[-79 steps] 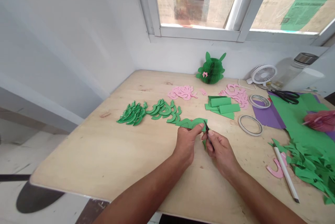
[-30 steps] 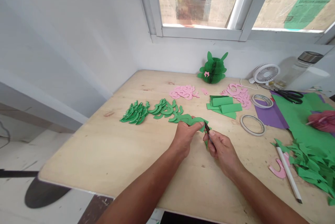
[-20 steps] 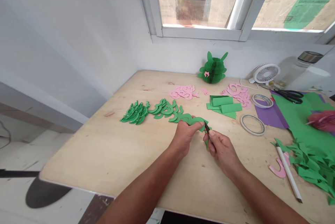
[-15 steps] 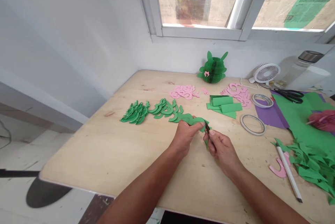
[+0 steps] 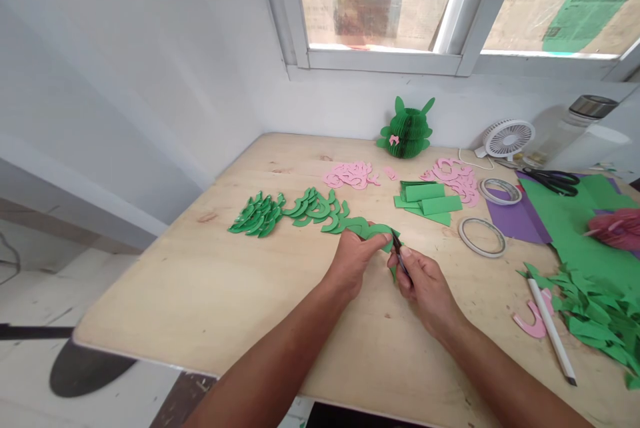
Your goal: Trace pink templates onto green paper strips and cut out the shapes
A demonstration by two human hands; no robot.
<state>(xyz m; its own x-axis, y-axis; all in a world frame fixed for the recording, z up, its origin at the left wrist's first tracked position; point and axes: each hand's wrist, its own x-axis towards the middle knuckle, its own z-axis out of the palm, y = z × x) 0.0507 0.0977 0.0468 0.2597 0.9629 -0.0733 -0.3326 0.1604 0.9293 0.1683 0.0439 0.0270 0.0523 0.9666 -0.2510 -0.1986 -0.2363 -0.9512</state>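
My left hand (image 5: 351, 258) pinches a piece of green paper (image 5: 383, 231) between thumb and fingers, just above the table. Dark-handled scissors (image 5: 399, 256) are gripped in my right hand (image 5: 425, 281), with their blades against the right end of that paper; the handles are mostly covered by my fingers. A bit of green paper hangs below the blades. Left of my left hand lie curved green paper cutouts (image 5: 316, 207), and past them a pile of green cutouts (image 5: 257, 215).
Pink cutouts (image 5: 350, 175) and folded green strips (image 5: 427, 200) lie behind my hands. Tape rolls (image 5: 483, 237), a white pen (image 5: 553, 331), green scraps (image 5: 600, 315) and black-handled scissors (image 5: 550, 181) are on the right. A green paper honeycomb figure (image 5: 407, 135) and a small fan (image 5: 509, 140) stand by the wall.
Almost nothing differs. My hands, the scissors and the paper hold nearly the same place; the whole view has shifted very slightly.
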